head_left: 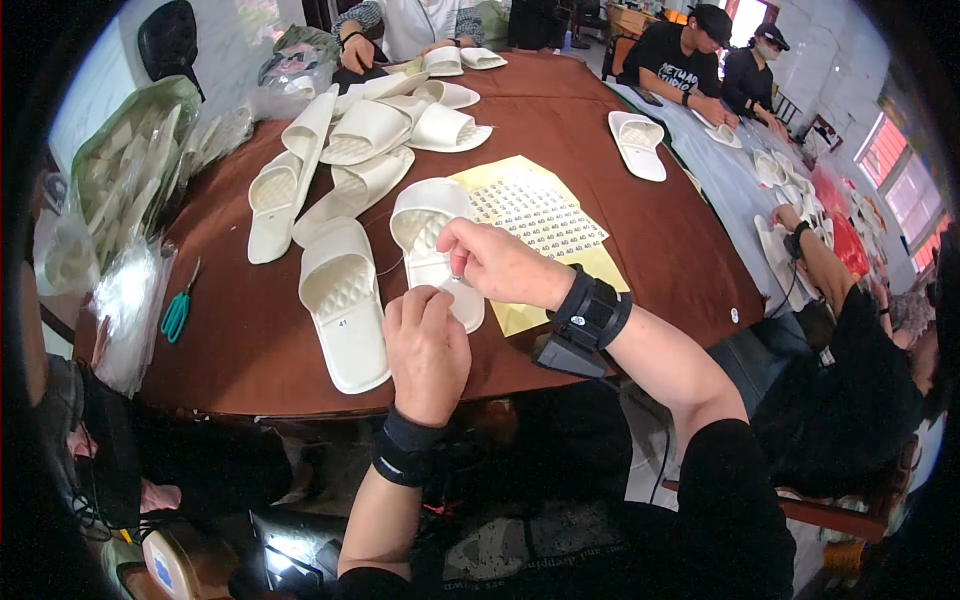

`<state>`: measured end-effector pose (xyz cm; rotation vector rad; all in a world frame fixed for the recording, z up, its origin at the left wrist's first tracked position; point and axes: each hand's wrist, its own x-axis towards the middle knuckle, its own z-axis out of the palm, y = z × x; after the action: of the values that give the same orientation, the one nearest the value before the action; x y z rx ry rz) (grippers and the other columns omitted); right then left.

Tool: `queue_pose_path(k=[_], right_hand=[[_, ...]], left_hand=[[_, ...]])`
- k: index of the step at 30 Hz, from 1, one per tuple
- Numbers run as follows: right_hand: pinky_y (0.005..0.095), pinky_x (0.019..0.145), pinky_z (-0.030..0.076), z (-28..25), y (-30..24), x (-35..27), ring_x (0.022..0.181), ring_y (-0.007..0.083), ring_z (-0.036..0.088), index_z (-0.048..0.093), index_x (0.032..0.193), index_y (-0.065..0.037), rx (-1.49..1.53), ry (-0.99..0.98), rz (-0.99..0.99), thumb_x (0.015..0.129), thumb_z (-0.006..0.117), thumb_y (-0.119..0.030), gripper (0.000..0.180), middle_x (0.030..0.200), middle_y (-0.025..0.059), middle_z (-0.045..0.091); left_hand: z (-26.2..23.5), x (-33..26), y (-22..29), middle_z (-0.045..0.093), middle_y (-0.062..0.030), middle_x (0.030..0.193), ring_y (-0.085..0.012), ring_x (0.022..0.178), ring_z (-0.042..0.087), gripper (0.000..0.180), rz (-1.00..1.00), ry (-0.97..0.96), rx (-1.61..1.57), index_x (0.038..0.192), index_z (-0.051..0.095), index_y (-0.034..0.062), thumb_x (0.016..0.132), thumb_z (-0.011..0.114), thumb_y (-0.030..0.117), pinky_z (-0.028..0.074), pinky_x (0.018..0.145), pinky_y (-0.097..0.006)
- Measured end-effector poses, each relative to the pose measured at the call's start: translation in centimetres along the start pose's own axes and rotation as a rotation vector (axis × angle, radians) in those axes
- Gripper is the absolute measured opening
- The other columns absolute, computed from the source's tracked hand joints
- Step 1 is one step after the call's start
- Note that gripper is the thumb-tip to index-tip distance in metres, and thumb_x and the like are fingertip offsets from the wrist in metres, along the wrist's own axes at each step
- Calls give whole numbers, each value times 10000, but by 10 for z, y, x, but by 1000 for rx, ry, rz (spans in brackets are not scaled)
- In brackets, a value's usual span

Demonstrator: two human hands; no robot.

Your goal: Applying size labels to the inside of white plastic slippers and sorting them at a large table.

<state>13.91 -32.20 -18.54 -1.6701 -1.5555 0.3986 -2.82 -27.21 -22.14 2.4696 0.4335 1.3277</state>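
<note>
A pair of white slippers lies before me on the brown cloth. The left slipper [342, 310] has a small numbered sticker on its insole; the right slipper [430, 212] is partly hidden by my hands. Over the right one's heel, my right hand [505, 264] pinches with thumb and index finger at a tiny printed spot, perhaps a sticker. My left hand [428, 352] is closed beside it, fingers curled together between the two slippers; what they hold, if anything, is hidden. Under my right wrist extends a yellow-backed sheet of small printed stickers [530, 213].
More white slippers [368, 132] are piled at the far left. Teal-handled scissors [177, 312] lie at the left, near clear plastic bags [135, 310]. A single slipper [637, 146] rests at the far right. Other people work across the table and at a second table [690, 150].
</note>
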Motion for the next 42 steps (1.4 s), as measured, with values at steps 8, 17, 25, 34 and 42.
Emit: queue_pose_path(k=[8,17,25,34,42], right_hand=[[374,750,499,3,-5,2,801,279,613,511,1092,-15,-93,3,16,835,478,52,268,847,140,609],[372,764,494,4,-3,0,829,274,608,516,1104,-7,-64,33,16,837,474,52,277,862,140,607],[353,771,503,0,-7,-5,832,260,633,531,1098,-8,-7,-7,50,839,467,55,275,876,135,639],[353,770,505,-2,-11,-8,833,257,644,535,1087,-7,60,11,74,851,478,40,247,890,132,656],[358,766,511,-3,-12,-12,826,266,657,545,1066,-1,77,16,42,863,482,30,215,883,138,663]], left_hand=[[-3,3,7,582,-125,992,-334,913,524,305,-49,-79,138,1054,667,24,765,580,-23,451,810,-431],[-2,5,9,561,-108,1009,-318,937,511,330,-75,-167,216,1085,690,55,780,569,23,424,852,-449],[0,5,10,564,-116,1007,-326,945,522,304,-64,-156,244,1062,695,67,783,577,34,424,862,-451],[-3,3,8,573,-124,975,-330,901,524,256,-44,-99,165,982,691,51,759,589,-25,442,808,-428],[-1,2,8,579,-126,975,-331,887,527,228,-28,-72,142,945,681,43,747,599,-33,448,793,-426]])
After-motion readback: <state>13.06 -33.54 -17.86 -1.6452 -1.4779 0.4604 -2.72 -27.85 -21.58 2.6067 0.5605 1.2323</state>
